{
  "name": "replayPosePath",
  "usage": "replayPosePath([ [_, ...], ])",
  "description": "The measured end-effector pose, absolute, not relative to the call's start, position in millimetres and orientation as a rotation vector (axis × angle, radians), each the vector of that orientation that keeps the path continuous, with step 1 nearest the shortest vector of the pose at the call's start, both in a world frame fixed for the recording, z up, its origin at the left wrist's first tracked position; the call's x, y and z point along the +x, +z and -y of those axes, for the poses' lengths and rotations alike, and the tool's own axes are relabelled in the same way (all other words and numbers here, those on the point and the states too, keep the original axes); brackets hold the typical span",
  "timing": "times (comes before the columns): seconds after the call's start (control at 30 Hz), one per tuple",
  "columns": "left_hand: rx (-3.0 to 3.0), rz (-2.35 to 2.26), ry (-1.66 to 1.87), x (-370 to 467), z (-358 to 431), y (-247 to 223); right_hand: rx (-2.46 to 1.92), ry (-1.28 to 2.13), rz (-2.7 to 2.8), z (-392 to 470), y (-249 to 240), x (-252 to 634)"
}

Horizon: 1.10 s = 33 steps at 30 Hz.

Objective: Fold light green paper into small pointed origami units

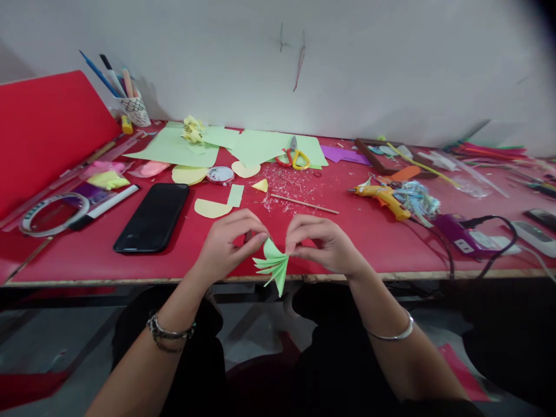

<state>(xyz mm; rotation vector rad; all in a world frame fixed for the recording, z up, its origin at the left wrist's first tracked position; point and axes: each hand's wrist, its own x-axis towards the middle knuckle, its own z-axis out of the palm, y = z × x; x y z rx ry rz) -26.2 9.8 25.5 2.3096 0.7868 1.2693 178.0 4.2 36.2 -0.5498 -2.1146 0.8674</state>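
Note:
A light green folded paper fan point(274, 265) hangs between my hands at the table's front edge, its pleats spread downward. My left hand point(234, 237) pinches its upper left edge between thumb and fingers. At the gathered point on the right, my right hand point(319, 243) holds it in a closed pinch. Just beyond the hands lie a thin wooden stick point(304, 204), a small yellow paper wedge point(261, 185), a green paper strip point(235, 196) and a pale yellow paper piece point(212, 208).
A black phone point(152, 218), a marker point(105, 207) and a tape roll point(54, 214) lie left. Scissors point(294, 157) rest on green paper sheets point(260, 145) at the back. On the right are a yellow glue gun point(382, 198) and a purple power strip point(464, 236) with cables.

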Motion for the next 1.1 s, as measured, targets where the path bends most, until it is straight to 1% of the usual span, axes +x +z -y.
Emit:
replayPosePath([
  [0.23, 2.098, -0.587, 1.461, -30.8, -8.5, 23.8, -0.606, 0.686, 2.01, -5.1, 38.3, 181.8],
  [0.43, 2.253, -0.575, 1.301, -31.7, -5.3, 30.6, -0.608, 0.69, 2.013, -5.0, 39.3, 184.3],
  [0.7, 2.314, -0.608, 1.204, -31.4, -7.5, 30.9, -0.61, 0.668, 2.036, -5.4, 39.4, 184.4],
  [1.1, 2.31, -0.698, 1.162, -30.1, -9.2, 29.1, -0.608, 0.657, 2.086, -3.5, 41.0, 181.9],
])
